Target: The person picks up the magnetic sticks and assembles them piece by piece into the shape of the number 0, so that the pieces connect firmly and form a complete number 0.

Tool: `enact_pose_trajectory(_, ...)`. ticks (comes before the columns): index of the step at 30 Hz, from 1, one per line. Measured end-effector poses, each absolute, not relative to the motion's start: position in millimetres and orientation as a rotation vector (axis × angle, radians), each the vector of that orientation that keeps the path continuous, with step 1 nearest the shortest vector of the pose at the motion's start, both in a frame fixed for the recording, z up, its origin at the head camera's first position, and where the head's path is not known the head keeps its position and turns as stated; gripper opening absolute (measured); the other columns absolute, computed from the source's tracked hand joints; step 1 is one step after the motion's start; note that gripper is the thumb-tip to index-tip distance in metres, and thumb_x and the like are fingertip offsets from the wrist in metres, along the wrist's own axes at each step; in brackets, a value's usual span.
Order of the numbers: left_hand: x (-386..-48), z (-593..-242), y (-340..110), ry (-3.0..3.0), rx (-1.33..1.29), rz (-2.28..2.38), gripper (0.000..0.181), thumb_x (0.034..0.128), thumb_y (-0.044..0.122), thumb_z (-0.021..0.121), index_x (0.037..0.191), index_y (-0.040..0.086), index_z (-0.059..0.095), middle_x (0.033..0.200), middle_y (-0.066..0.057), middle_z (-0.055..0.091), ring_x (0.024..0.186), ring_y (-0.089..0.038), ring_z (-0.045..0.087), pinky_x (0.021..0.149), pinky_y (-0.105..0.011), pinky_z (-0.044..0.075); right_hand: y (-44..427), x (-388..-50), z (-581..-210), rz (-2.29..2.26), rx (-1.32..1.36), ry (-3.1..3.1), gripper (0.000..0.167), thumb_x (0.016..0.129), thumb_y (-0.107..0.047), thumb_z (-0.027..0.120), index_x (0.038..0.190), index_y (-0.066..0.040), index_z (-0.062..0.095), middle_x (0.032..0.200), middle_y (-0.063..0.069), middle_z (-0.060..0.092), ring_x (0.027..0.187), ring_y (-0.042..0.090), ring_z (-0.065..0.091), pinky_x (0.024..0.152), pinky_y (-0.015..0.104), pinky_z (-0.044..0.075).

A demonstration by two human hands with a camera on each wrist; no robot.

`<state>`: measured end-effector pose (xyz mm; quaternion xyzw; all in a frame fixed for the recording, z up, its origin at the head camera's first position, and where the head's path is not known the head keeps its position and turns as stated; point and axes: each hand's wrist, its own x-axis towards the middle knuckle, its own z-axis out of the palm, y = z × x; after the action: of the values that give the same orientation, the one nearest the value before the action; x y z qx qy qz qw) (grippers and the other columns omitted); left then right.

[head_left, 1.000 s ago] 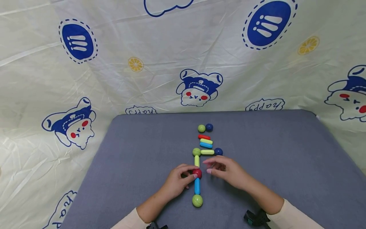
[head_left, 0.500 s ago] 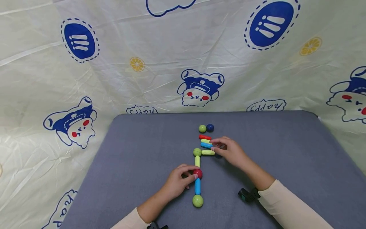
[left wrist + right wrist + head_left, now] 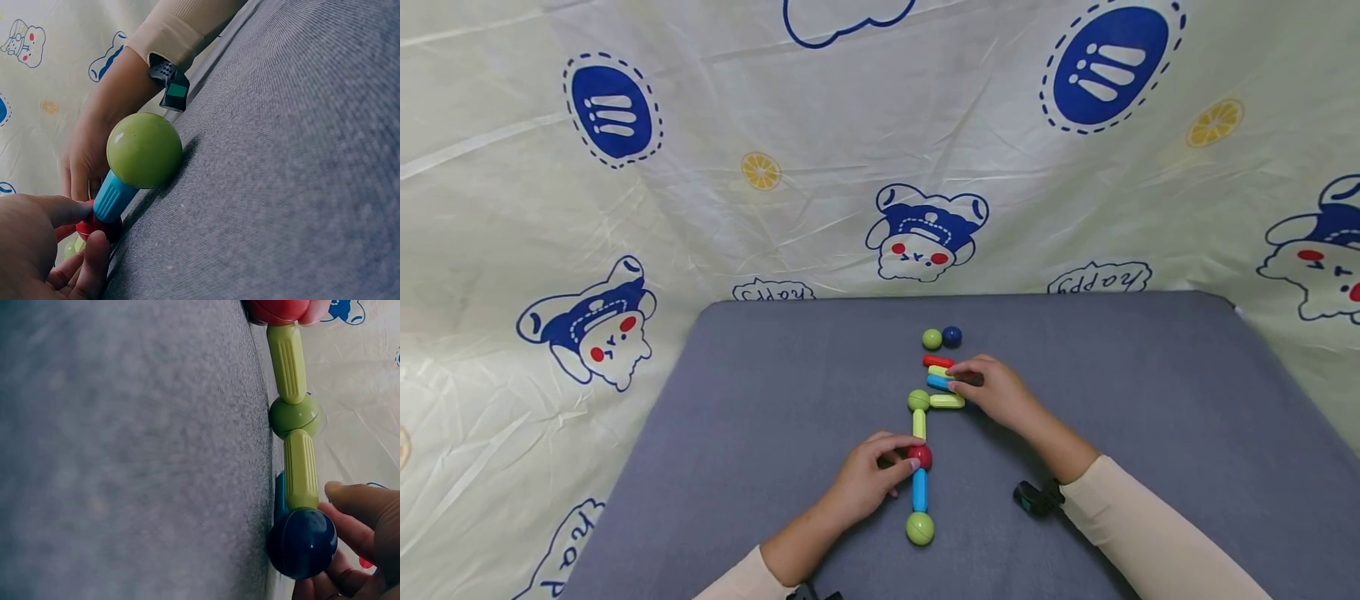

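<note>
In the head view my left hand (image 3: 865, 475) pinches a red ball (image 3: 923, 458) between thumb and index finger. A blue rod (image 3: 920, 490) joins it to a near green ball (image 3: 920, 529). On its far side a yellow-green rod (image 3: 919, 425) leads to another green ball (image 3: 918, 401), then a sideways yellow-green rod (image 3: 947, 402). That one ends at a navy ball (image 3: 303, 544), hidden by my right hand in the head view. My right hand (image 3: 996, 392) reaches over the right ends of a loose blue rod (image 3: 937, 382) and loose yellow-green rod (image 3: 937, 371), thumb and index apart.
A loose red rod (image 3: 937, 361) lies just beyond the loose pair. Farther back sit a loose green ball (image 3: 932, 338) and a navy ball (image 3: 952, 336), side by side. A grey cloth-covered table (image 3: 775, 375) meets a printed white sheet (image 3: 820, 225) behind.
My right hand has moved away from beside the red ball, forward to the loose rods, and now covers the chain's navy ball in the head view. My left hand keeps its hold.
</note>
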<state>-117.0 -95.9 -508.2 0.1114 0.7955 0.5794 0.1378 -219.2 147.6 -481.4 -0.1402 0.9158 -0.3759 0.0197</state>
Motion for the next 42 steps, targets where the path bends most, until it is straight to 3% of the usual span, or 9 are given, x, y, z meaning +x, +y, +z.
enact_pose_trajectory(5,-117.1,-509.1,-95.4,2.307,0.319,1.669,0.029,0.0962,0.028,0.07,0.124,0.021,0.073,0.116,-0.007,0.063,0.076,-0.009,0.059,0.058,-0.026,0.056,143.8,-222.9,-481.7,-1.063,-0.445,2.871,0.025,0.094,-0.02,0.073,0.114,-0.005,0.075,0.1,0.01,0.066,0.09,0.022,0.061,0.077,0.037,0.051)
enact_pose_trajectory(12,-116.7,-510.0,-95.2,2.321,0.324,1.666,0.028,0.0962,0.028,0.07,0.123,0.022,0.073,0.116,-0.004,0.063,0.074,-0.009,0.059,0.058,-0.028,0.056,139.9,-224.7,-479.7,-0.957,-0.464,2.9,0.025,0.094,-0.02,0.072,0.112,-0.003,0.075,0.103,0.013,0.068,0.094,0.026,0.066,0.082,0.044,0.055)
enact_pose_trajectory(27,-116.8,-509.8,-94.4,2.326,0.3,1.663,0.028,0.096,0.028,0.071,0.123,0.021,0.073,0.116,-0.001,0.063,0.075,-0.009,0.059,0.057,-0.029,0.056,143.9,-232.1,-479.5,-1.003,-0.425,2.831,0.021,0.095,-0.02,0.071,0.106,-0.003,0.076,0.102,0.014,0.068,0.09,0.024,0.064,0.075,0.036,0.053)
enact_pose_trajectory(37,-116.9,-509.6,-95.2,2.309,0.304,1.697,0.028,0.0962,0.026,0.071,0.124,0.02,0.073,0.118,-0.007,0.063,0.075,-0.01,0.058,0.055,-0.028,0.056,155.2,-212.7,-456.7,-1.045,-0.491,2.807,0.021,0.094,-0.021,0.073,0.108,-0.006,0.076,0.104,0.01,0.07,0.093,0.023,0.065,0.081,0.041,0.056)
enact_pose_trajectory(42,-115.8,-507.7,-93.9,2.304,0.272,1.739,0.028,0.0964,0.023,0.071,0.125,0.021,0.072,0.121,-0.007,0.061,0.065,-0.009,0.055,0.051,-0.026,0.053,161.4,-191.2,-451.1,-1.044,-0.539,2.774,0.016,0.093,-0.021,0.074,0.107,-0.012,0.077,0.103,0.004,0.07,0.09,0.015,0.064,0.075,0.032,0.055)
